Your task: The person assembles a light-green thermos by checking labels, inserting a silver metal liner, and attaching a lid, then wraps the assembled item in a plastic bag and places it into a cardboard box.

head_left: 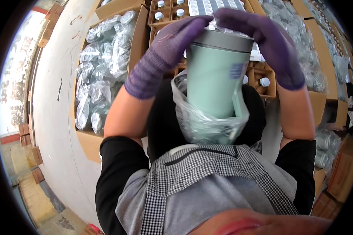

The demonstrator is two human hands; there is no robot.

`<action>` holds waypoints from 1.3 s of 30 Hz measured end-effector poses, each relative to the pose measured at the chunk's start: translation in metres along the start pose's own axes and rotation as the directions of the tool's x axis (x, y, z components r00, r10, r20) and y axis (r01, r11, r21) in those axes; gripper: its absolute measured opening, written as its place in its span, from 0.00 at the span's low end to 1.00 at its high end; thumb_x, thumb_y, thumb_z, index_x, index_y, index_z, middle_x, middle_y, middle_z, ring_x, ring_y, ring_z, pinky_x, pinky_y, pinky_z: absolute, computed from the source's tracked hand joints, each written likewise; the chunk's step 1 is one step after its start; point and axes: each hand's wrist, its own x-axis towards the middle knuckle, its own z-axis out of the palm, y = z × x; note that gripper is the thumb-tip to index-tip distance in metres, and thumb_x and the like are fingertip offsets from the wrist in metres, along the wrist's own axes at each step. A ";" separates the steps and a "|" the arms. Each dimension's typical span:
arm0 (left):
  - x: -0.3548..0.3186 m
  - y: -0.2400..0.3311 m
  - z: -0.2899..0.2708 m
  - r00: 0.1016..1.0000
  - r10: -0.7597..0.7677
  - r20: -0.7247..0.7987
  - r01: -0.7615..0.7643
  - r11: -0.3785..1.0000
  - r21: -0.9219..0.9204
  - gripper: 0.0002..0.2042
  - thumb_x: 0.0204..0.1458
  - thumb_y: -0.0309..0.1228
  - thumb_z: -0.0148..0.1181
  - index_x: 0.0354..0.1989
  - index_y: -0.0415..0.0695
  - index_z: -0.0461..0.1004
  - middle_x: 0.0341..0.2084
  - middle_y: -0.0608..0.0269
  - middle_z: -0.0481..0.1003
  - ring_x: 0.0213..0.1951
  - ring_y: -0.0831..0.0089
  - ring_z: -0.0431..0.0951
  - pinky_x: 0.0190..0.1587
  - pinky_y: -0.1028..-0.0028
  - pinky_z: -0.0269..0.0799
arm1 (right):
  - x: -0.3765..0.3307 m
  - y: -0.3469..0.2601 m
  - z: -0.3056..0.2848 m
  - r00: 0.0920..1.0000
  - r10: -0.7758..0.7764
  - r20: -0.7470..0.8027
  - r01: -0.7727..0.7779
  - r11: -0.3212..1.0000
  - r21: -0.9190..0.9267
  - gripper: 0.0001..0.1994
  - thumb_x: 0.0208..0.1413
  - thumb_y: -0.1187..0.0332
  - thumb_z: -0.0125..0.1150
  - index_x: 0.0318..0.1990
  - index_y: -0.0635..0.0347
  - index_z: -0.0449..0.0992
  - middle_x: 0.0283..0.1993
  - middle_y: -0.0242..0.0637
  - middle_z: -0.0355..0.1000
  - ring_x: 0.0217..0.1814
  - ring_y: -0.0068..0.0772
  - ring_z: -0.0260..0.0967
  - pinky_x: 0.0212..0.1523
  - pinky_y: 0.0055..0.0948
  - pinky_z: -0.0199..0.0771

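Over my lap [161, 113]: a mint-green tumbler [211, 82], its grey lid [223, 41] pointing up and away from me, between my two hands.
Left hand [174, 43]: in a purple glove, at the lid's near-left edge; my fingers lie long and close together, reaching over the rim.
Right hand [274, 43]: gloved likewise, arched over the far right of the lid, my fingers bent and my thumb standing apart.
Grip: both hands are loosely cupped, neither closed around anything; whether my fingertips press on the lid, I cannot tell.
Clear plastic bag [190, 123]: bunched around the tumbler's lower part, its mouth open, with a mint-green handle [238, 102] showing at the right.
Beyond the tumbler: a divided carton [270, 89] with white-capped bottles [264, 82] in its cells, and a printed sheet [208, 8] lying on top.
Left carton [88, 145]: open beside me, filled with plastic-wrapped items [100, 58].
Right carton [317, 51]: also open, with more wrapped items [302, 43] inside.
My clothing: a grey apron [223, 192] with checked trim, over black sleeves [117, 168].
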 end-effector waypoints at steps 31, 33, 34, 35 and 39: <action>-0.059 0.042 0.068 0.999 0.031 0.010 -0.031 0.773 0.633 0.37 0.54 0.65 0.54 0.59 0.45 0.74 0.49 0.50 0.79 0.50 0.59 0.80 0.57 0.64 0.75 | -0.119 -0.126 0.013 0.870 0.486 -0.076 -0.425 0.665 -0.614 0.65 0.41 0.17 0.44 0.74 0.68 0.49 0.77 0.55 0.46 0.79 0.51 0.46 0.74 0.48 0.44; -0.079 0.011 0.046 0.997 0.072 -0.004 -0.052 0.756 0.652 0.37 0.55 0.63 0.56 0.62 0.43 0.70 0.51 0.47 0.77 0.51 0.59 0.80 0.57 0.64 0.75 | -0.132 -0.137 0.018 0.851 0.515 -0.102 -0.465 0.651 -0.599 0.65 0.42 0.17 0.44 0.73 0.69 0.50 0.78 0.55 0.46 0.79 0.51 0.44 0.75 0.48 0.43; -0.092 0.001 0.049 0.996 -0.037 0.083 -0.002 0.905 0.426 0.39 0.55 0.62 0.56 0.64 0.41 0.67 0.53 0.46 0.75 0.54 0.57 0.77 0.59 0.63 0.72 | -0.139 -0.141 0.021 0.844 0.526 -0.107 -0.479 0.647 -0.593 0.64 0.42 0.17 0.44 0.73 0.70 0.51 0.78 0.55 0.45 0.80 0.51 0.43 0.75 0.48 0.42; -0.105 -0.011 0.053 0.975 -0.148 0.166 0.122 0.980 0.156 0.41 0.56 0.62 0.56 0.67 0.39 0.63 0.56 0.45 0.72 0.57 0.56 0.75 0.62 0.62 0.69 | -0.146 -0.142 0.024 0.844 0.518 -0.135 -0.500 0.670 -0.549 0.63 0.43 0.20 0.48 0.74 0.69 0.50 0.78 0.54 0.45 0.80 0.50 0.43 0.76 0.48 0.40; -0.150 0.008 0.135 0.983 0.102 0.156 -0.063 0.970 -0.234 0.43 0.57 0.60 0.55 0.71 0.37 0.57 0.63 0.41 0.65 0.67 0.49 0.64 0.69 0.58 0.58 | -0.186 -0.121 0.010 0.867 0.468 -0.169 -0.496 0.784 -0.374 0.57 0.49 0.28 0.50 0.76 0.64 0.44 0.72 0.54 0.56 0.75 0.49 0.54 0.72 0.44 0.52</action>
